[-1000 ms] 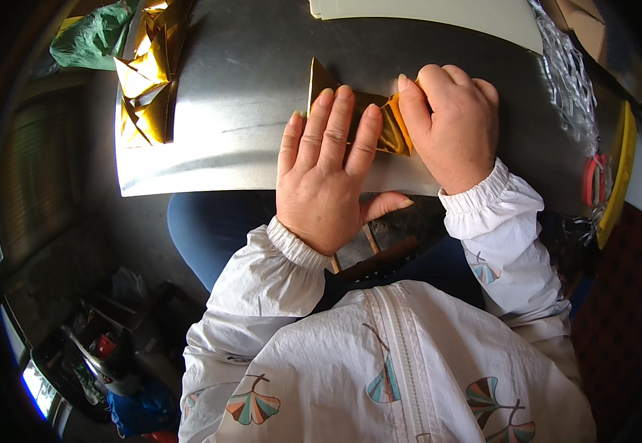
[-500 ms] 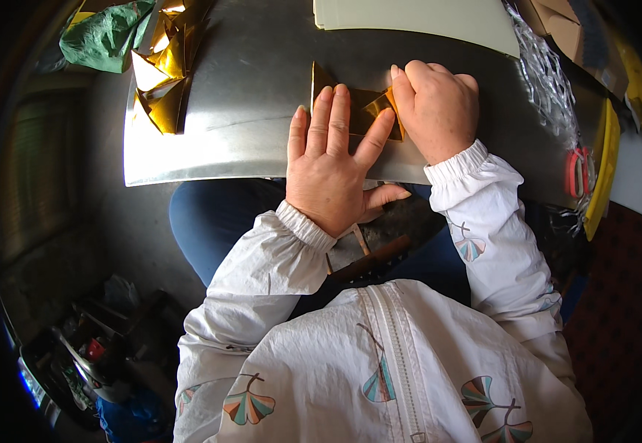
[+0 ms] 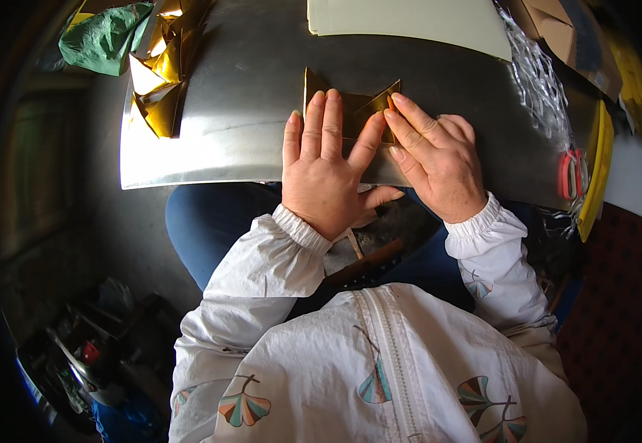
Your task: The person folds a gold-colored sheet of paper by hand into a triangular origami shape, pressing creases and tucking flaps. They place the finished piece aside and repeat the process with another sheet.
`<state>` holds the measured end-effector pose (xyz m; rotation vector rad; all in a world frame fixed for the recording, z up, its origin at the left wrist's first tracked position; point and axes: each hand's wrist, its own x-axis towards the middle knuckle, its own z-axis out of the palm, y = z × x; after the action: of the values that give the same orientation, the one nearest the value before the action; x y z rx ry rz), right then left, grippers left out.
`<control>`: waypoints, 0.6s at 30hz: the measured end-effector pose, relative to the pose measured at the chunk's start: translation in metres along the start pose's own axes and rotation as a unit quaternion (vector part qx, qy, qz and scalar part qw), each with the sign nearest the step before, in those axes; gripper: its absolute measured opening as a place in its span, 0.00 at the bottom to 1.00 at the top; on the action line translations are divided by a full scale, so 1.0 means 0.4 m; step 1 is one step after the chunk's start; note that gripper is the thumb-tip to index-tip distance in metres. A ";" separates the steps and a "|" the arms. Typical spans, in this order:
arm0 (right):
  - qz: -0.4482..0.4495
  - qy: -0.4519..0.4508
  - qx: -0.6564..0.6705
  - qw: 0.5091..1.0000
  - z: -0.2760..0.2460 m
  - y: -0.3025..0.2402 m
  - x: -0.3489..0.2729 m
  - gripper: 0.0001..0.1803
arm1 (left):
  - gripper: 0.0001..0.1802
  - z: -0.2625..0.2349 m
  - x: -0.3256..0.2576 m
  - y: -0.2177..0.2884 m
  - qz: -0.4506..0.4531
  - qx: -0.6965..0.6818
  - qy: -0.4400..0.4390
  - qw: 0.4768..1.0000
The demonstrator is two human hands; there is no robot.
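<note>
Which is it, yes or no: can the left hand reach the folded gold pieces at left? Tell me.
Probably yes: only tabletop shows between the left hand and the folded gold pieces, though that hand would first have to lift off the gold foil.

0 readable texts, labels, brands, numbers or signs on or around the worktop. Too dim or blurred for reading any possible print: at the cardboard box by the worktop's far right corner, and at the dark clutter down to the left, on the near side of the worktop.
</note>
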<state>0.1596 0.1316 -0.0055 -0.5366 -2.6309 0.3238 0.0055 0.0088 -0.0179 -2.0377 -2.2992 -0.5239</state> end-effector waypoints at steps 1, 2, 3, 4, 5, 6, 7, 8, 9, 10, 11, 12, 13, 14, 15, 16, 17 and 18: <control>0.006 -0.018 -0.006 1.000 0.001 -0.001 -0.002 0.22 | 0.51 0.000 0.001 0.000 0.000 0.003 0.000 1.000; 0.010 -0.029 -0.010 0.999 0.003 -0.001 -0.001 0.22 | 0.51 0.000 0.001 0.000 0.000 0.007 -0.002 1.000; 0.017 -0.041 -0.011 0.999 0.003 -0.001 0.001 0.22 | 0.51 -0.001 0.001 0.000 -0.002 0.011 -0.005 1.000; 0.020 -0.050 -0.006 0.999 0.003 0.000 0.005 0.23 | 0.51 -0.001 0.002 0.001 -0.001 0.009 -0.004 1.000; 0.021 -0.054 -0.016 0.998 0.001 0.000 0.007 0.24 | 0.51 -0.001 0.002 0.001 -0.002 0.008 -0.003 1.000; 0.022 -0.059 -0.025 0.998 -0.002 -0.001 0.009 0.24 | 0.52 -0.001 0.003 0.002 -0.004 0.007 -0.007 1.000; 0.018 -0.062 -0.033 0.997 -0.005 -0.002 0.010 0.25 | 0.52 -0.001 0.003 0.002 -0.003 0.007 -0.005 1.000; 0.026 -0.070 -0.034 0.997 -0.007 -0.004 0.011 0.25 | 0.52 0.000 0.003 0.002 -0.003 0.008 -0.006 1.000; 0.029 -0.076 -0.033 0.996 -0.009 -0.007 0.012 0.26 | 0.52 0.000 0.003 0.002 -0.004 0.008 -0.010 1.000; 0.037 -0.081 -0.031 0.996 -0.011 -0.009 0.013 0.26 | 0.52 0.000 0.003 0.002 -0.002 0.007 -0.009 1.000; 0.038 -0.080 -0.032 0.996 -0.012 -0.011 0.016 0.26 | 0.52 0.000 0.003 0.001 -0.002 0.006 -0.009 1.000; 0.043 -0.078 -0.033 0.996 -0.011 -0.012 0.020 0.26 | 0.52 0.000 0.003 0.001 -0.001 0.006 -0.009 1.000; 0.054 -0.085 -0.034 0.994 -0.010 -0.012 0.024 0.26 | 0.52 0.000 0.003 0.000 -0.002 0.006 -0.008 1.000; 0.054 -0.078 -0.037 0.995 -0.008 -0.010 0.028 0.26 | 0.52 0.000 0.003 0.001 -0.002 0.006 -0.006 1.000; 0.060 -0.079 -0.043 0.994 -0.006 -0.006 0.032 0.26 | 0.52 0.000 0.003 0.002 -0.001 0.006 -0.005 1.000; 0.059 -0.073 -0.045 0.995 -0.003 -0.001 0.035 0.26 | 0.52 0.001 0.003 0.002 -0.003 0.007 -0.003 1.000; 0.063 -0.079 -0.049 0.994 0.000 0.004 0.035 0.26 | 0.52 0.000 0.004 0.003 -0.004 0.008 -0.003 1.000; 0.061 -0.078 -0.050 0.994 0.002 0.009 0.033 0.26 | 0.52 0.000 0.003 0.004 -0.004 0.009 -0.003 1.000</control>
<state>0.1494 0.1401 -0.0026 -0.7354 -2.7822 0.2830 0.0070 0.0102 -0.0171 -2.0251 -2.3077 -0.4977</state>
